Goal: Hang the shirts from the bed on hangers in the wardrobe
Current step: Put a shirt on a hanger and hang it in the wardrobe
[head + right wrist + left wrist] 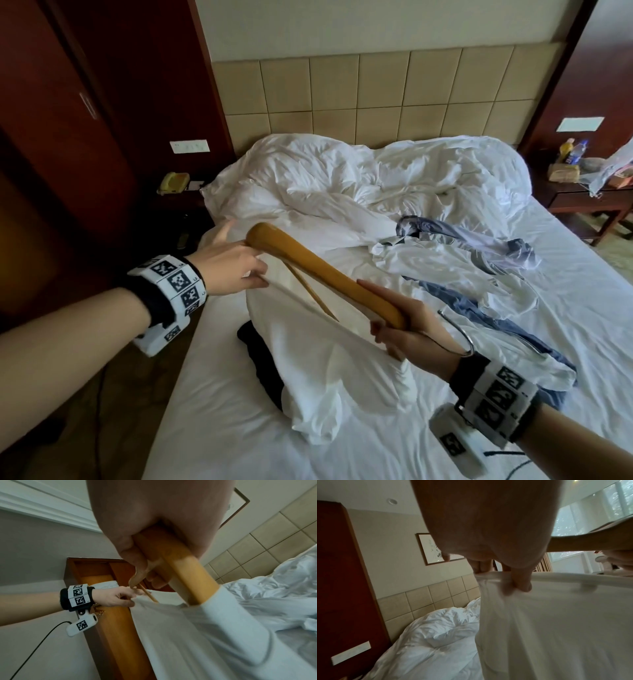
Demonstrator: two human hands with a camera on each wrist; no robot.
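l hand [233, 265] pinches edge of white shirt [329, 370] held over bed [219, 428]; wooden hanger [322, 270] spans btwn hands; r hand [407, 329] grips hanger's near end; blue-white shirt [479, 260] lies on bed at right.

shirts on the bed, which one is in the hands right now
The plain white shirt, pinched by the left hand and going onto the wooden hanger. The blue and white shirt lies untouched.
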